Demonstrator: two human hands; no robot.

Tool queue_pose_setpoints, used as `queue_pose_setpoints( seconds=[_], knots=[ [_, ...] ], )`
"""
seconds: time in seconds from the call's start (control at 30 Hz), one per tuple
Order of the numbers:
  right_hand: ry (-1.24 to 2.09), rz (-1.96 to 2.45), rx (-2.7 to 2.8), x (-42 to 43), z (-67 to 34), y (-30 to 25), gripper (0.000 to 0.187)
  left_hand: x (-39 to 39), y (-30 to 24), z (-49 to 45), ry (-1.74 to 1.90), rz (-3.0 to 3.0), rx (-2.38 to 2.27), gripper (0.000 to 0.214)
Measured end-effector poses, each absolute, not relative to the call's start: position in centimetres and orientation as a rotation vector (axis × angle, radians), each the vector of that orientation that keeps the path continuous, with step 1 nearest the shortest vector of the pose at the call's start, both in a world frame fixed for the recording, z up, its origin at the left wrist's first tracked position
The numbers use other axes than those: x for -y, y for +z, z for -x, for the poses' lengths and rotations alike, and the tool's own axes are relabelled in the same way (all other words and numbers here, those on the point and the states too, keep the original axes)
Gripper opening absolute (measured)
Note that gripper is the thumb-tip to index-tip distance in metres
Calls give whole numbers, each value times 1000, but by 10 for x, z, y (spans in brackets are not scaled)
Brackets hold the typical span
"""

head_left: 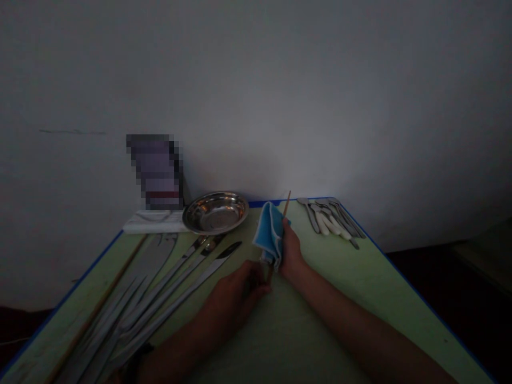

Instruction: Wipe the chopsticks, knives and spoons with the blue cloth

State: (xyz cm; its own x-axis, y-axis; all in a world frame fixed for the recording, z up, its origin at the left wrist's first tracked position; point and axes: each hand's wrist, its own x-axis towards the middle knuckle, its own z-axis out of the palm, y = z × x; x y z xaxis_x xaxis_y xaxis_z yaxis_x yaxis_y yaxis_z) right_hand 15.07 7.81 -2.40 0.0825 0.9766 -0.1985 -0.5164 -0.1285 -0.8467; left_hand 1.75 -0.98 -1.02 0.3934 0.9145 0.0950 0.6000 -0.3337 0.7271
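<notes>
Two forearms (354,325) enter from the near side, green tabletop (376,290) showing between them and out to its blue right edge (421,300). Mid-table, the left hand (236,293) pinches a wooden chopstick (287,204) near its lower end; the right hand (292,250) clasps blue cloth (267,226) folded around it. Long knives and forks (196,287) crowd the left, with a steel bowl (192,220) beyond by the wall (272,96); spoons (322,224) lie near the far right corner.

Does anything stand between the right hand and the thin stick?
Yes. The blue cloth, held in the right hand, seems folded around the middle of the thin stick; above the cloth, the stick is bare.
</notes>
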Motion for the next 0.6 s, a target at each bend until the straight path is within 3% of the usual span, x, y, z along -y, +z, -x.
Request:
queue_pose_setpoints(
  seconds=[0.3, 0.6],
  knots=[
    [1476, 1080, 414, -60, -136, -9, 34, 15, -1, -19, 524, -2286, -1263, 26],
    [1419, 1097, 625, -61, -139, -12, 32, 13, -4, -20, 448, -2361, -1232, 23]
  ],
)
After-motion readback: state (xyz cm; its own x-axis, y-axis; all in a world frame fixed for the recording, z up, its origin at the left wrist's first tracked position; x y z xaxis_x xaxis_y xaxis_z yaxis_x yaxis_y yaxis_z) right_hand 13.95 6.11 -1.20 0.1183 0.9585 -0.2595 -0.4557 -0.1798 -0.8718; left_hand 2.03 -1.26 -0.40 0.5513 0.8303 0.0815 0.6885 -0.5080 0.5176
